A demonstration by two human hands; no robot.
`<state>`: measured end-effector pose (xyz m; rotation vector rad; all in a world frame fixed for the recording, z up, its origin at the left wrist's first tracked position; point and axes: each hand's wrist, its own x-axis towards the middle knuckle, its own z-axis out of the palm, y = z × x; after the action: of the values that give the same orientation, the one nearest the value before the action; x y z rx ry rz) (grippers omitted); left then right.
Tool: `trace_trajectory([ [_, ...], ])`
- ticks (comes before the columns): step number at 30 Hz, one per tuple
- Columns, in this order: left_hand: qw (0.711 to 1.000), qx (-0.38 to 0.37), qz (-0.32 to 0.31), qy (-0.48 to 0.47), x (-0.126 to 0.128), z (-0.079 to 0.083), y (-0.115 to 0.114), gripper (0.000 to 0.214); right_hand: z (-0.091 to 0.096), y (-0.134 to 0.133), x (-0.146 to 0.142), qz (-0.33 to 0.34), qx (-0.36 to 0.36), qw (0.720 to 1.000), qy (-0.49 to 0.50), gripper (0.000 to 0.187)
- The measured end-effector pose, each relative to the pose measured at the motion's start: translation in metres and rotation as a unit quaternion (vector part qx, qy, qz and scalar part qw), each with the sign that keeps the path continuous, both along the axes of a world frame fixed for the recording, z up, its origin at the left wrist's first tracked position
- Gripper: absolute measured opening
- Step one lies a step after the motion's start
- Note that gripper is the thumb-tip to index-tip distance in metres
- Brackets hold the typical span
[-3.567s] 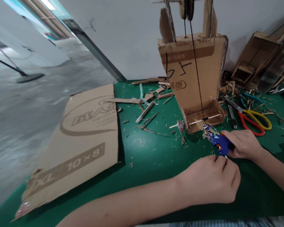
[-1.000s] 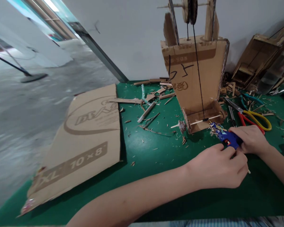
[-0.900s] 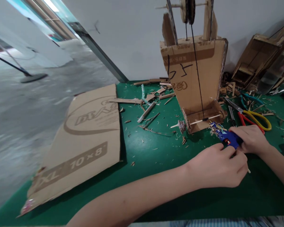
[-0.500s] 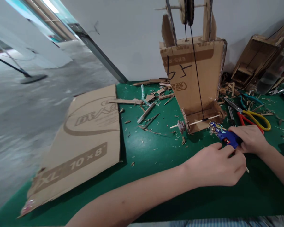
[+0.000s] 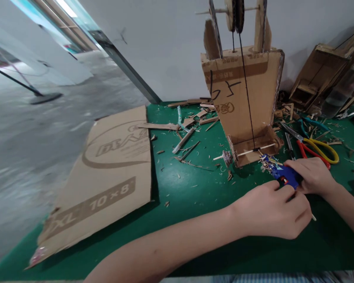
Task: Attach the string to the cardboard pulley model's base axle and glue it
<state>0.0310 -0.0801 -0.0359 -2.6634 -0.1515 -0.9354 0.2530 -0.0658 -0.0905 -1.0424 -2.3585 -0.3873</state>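
My right hand (image 5: 317,175) is closed around a blue hot glue gun (image 5: 287,175) with a red switch. Its nozzle end points up and left and is caked with shavings. Close against the gun's lower side, my left hand (image 5: 279,210) is closed, fingers curled. A thin pale stick (image 5: 313,217) pokes out from under that hand; the rest of it is hidden. Just beyond the nozzle stands a cardboard model (image 5: 238,84) marked "65". A black string (image 5: 247,98) runs from its cardboard pulley (image 5: 235,15) down to a wooden axle (image 5: 250,151).
A flat cardboard sheet (image 5: 115,165) overhangs the left side of the green table (image 5: 183,188). Cardboard scraps (image 5: 191,122) litter the middle and back. On the right lie scissors (image 5: 321,149), teal-handled pliers (image 5: 315,125) and another cardboard model (image 5: 315,78). A wall stands behind.
The whole view has shifted slightly. My left hand is a little lower and farther right, the pale stick's end with it. The glue gun stays in my right hand.
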Motion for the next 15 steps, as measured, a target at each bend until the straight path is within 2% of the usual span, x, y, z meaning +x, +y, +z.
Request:
trace_trajectory([
  [3, 1.0, 0.002, -0.005, -0.007, 0.0, 0.001, -0.001, 0.018, 0.002, 0.0, -0.004, 0.036, 0.025, 0.999, -0.015, 0.03],
  [7, 1.0, 0.005, -0.014, -0.004, -0.001, 0.003, -0.006, 0.017, 0.004, -0.001, -0.007, 0.047, 0.02, 0.998, -0.023, 0.034],
  [12, 0.998, -0.009, -0.063, 0.023, 0.0, 0.006, -0.013, 0.019, 0.004, -0.001, -0.009, 0.069, 0.036, 0.996, -0.031, 0.038],
  [15, 0.995, -0.023, -0.086, 0.034, 0.003, 0.002, -0.019, 0.021, 0.004, -0.001, -0.011, 0.059, 0.047, 0.996, -0.049, 0.04],
])
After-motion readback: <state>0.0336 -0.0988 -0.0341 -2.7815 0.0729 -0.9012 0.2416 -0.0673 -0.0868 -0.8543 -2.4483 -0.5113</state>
